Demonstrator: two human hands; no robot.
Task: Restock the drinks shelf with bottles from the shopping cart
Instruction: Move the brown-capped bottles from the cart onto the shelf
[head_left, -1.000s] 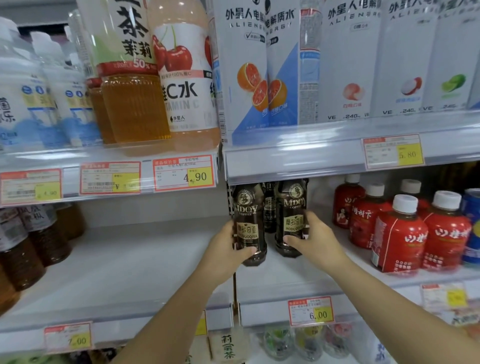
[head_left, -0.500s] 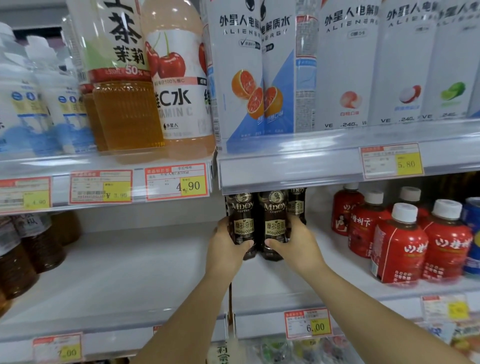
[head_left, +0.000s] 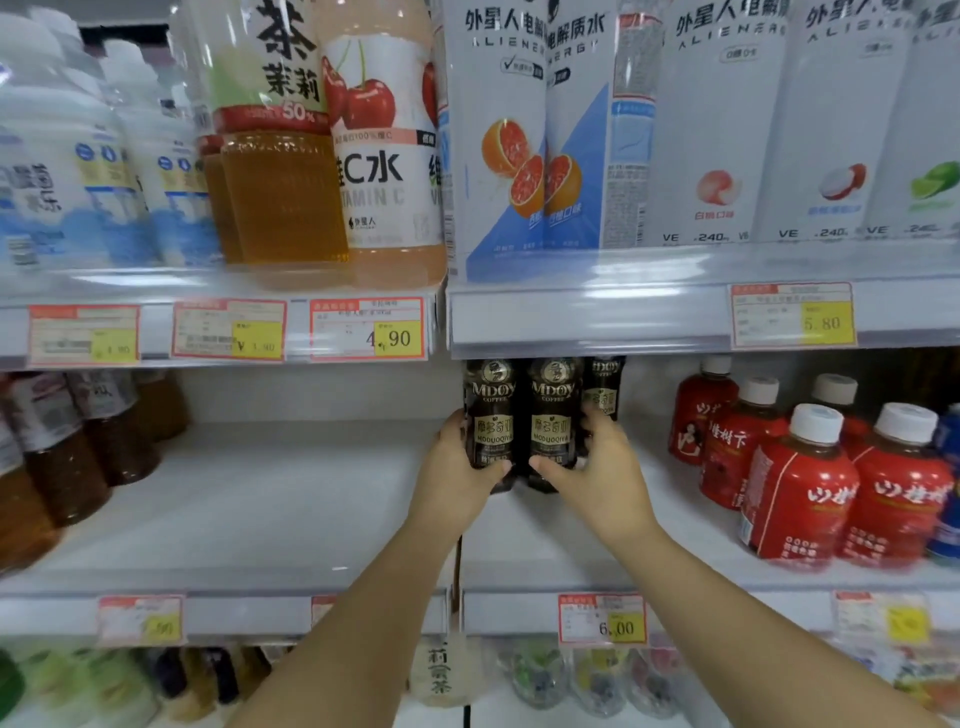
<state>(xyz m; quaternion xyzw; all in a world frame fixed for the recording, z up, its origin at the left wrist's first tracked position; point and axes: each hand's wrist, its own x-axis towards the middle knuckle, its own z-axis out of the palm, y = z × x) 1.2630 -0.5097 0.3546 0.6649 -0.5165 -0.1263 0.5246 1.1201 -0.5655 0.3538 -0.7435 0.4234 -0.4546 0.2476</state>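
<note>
Two dark MDOY coffee bottles stand side by side on the middle shelf (head_left: 545, 551). My left hand (head_left: 457, 473) grips the left coffee bottle (head_left: 491, 410), thumb across its lower label. My right hand (head_left: 597, 473) grips the right coffee bottle (head_left: 553, 410) the same way. A third coffee bottle (head_left: 602, 389) stands just behind them to the right. The bottles' caps are hidden by the shelf edge above. The shopping cart is out of view.
Red bottles with white caps (head_left: 800, 483) stand to the right on the same shelf. Brown tea bottles (head_left: 57, 457) sit at far left, with bare shelf (head_left: 249, 499) between. Tall white drink bottles (head_left: 722, 130) fill the shelf above. Price tags (head_left: 602, 618) line the edges.
Both hands have pushed the two coffee bottles deeper onto the shelf and closer together, so they now stand side by side and touching.
</note>
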